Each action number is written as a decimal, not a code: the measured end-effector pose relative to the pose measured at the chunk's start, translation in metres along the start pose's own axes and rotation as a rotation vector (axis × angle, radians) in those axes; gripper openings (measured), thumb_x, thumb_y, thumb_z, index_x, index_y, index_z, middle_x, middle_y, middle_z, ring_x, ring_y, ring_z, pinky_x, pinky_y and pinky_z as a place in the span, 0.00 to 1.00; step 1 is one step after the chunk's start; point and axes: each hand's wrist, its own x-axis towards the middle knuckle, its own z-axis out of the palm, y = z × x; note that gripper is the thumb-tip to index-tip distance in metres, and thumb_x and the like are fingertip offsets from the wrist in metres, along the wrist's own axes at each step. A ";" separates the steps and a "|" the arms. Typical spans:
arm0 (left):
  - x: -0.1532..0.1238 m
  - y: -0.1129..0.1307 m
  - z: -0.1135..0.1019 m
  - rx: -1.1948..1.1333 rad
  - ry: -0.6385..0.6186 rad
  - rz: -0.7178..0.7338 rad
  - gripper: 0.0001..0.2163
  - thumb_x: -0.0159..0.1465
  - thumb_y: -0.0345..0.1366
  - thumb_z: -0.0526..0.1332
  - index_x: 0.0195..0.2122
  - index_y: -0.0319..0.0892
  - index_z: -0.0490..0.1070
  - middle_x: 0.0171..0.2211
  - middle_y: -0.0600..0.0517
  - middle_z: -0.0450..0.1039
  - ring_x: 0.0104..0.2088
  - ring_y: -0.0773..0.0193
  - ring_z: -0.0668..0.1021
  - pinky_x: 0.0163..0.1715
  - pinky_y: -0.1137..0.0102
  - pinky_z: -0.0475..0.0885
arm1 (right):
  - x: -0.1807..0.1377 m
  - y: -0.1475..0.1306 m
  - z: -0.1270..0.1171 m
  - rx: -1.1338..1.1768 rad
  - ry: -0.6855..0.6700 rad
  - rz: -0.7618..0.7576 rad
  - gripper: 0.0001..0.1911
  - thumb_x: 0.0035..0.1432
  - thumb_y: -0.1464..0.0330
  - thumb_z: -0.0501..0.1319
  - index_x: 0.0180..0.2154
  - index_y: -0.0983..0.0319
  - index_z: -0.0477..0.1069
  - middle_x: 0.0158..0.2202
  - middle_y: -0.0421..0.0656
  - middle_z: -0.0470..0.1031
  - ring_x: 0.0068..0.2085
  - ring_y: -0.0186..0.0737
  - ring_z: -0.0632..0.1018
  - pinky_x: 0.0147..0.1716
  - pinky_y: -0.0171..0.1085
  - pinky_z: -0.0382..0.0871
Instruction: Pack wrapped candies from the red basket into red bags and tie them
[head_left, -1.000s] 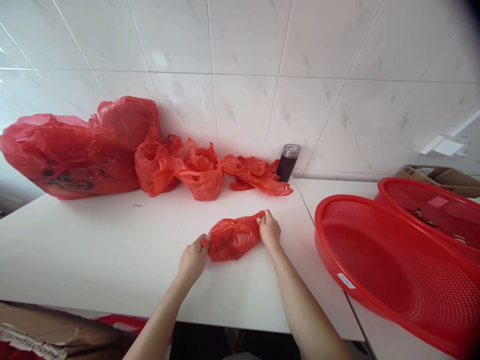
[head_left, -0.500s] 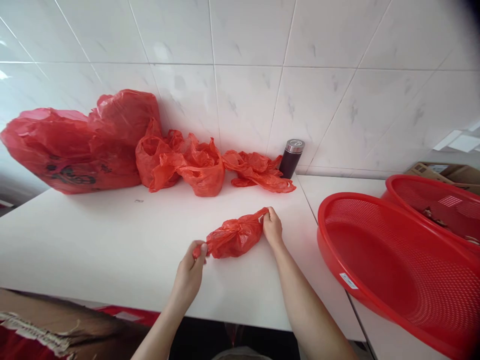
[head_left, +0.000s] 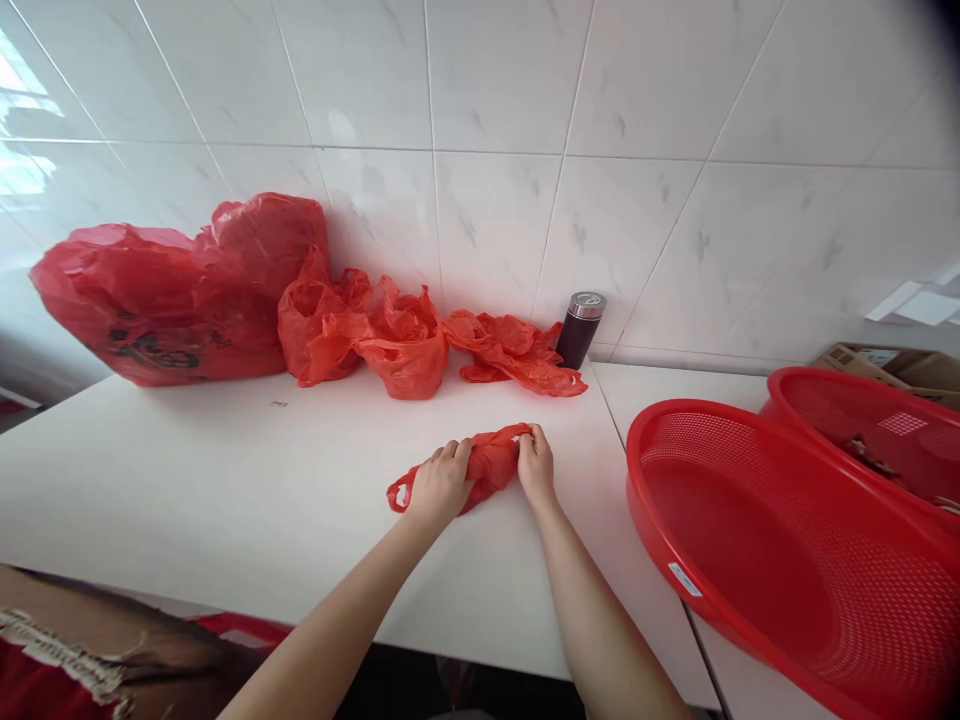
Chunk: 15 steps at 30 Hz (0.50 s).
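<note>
A small red plastic bag (head_left: 495, 462) lies bunched on the white table in front of me, twisted at its right end. My left hand (head_left: 442, 482) is closed over the bag's middle, covering part of it. One loop handle of the bag sticks out on the table, left of that hand. At the right end, my right hand (head_left: 535, 462) pinches the other handle between bent fingers. What the bag contains, if anything, is hidden.
Along the tiled wall stand a big red bag (head_left: 180, 300), open red bags (head_left: 405, 350) and a flattened red bag (head_left: 517, 350). A dark flask (head_left: 580, 332) stands beside them. Large red baskets (head_left: 679, 540) fill the right; a cardboard box (head_left: 900, 365) sits behind.
My left hand has let go of the bag's left handle and moved right onto its middle. The bag looks more squeezed together. My right hand keeps hold of its end.
</note>
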 end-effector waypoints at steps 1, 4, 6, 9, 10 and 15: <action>0.002 -0.003 -0.001 0.001 -0.015 0.007 0.16 0.61 0.30 0.54 0.52 0.43 0.64 0.42 0.47 0.74 0.41 0.55 0.76 0.30 0.66 0.67 | 0.001 0.000 0.000 -0.002 0.002 0.004 0.09 0.56 0.63 0.46 0.31 0.57 0.62 0.25 0.36 0.68 0.27 0.39 0.68 0.28 0.34 0.59; 0.006 -0.006 -0.003 0.004 -0.052 0.012 0.13 0.60 0.27 0.53 0.45 0.44 0.66 0.38 0.48 0.74 0.37 0.56 0.76 0.28 0.67 0.65 | 0.001 0.000 0.001 -0.009 0.003 0.015 0.09 0.56 0.63 0.46 0.31 0.57 0.62 0.25 0.36 0.68 0.27 0.39 0.68 0.28 0.34 0.59; 0.008 -0.007 -0.005 0.002 -0.069 0.015 0.11 0.59 0.27 0.52 0.41 0.44 0.66 0.36 0.49 0.74 0.35 0.57 0.76 0.28 0.68 0.64 | 0.001 0.000 0.000 -0.017 0.000 0.020 0.09 0.56 0.63 0.46 0.31 0.57 0.62 0.25 0.36 0.68 0.28 0.39 0.68 0.28 0.34 0.59; 0.008 -0.007 -0.006 -0.015 -0.084 0.027 0.09 0.60 0.26 0.51 0.38 0.44 0.66 0.35 0.49 0.74 0.34 0.58 0.76 0.28 0.69 0.63 | 0.000 -0.001 0.000 -0.034 -0.012 0.023 0.09 0.57 0.63 0.46 0.31 0.57 0.62 0.26 0.37 0.69 0.28 0.39 0.69 0.28 0.33 0.59; 0.008 -0.007 -0.006 -0.023 -0.086 0.031 0.09 0.60 0.26 0.51 0.38 0.44 0.66 0.35 0.49 0.74 0.34 0.58 0.76 0.28 0.69 0.63 | 0.000 -0.001 -0.001 -0.040 -0.016 0.023 0.09 0.57 0.63 0.46 0.31 0.57 0.62 0.26 0.37 0.69 0.29 0.39 0.69 0.28 0.33 0.60; 0.008 -0.008 -0.004 -0.059 -0.085 0.031 0.09 0.61 0.26 0.49 0.35 0.44 0.65 0.34 0.48 0.74 0.32 0.59 0.76 0.27 0.69 0.62 | -0.001 -0.002 -0.001 -0.063 -0.034 0.028 0.09 0.58 0.63 0.46 0.31 0.57 0.61 0.28 0.37 0.70 0.30 0.40 0.70 0.28 0.33 0.60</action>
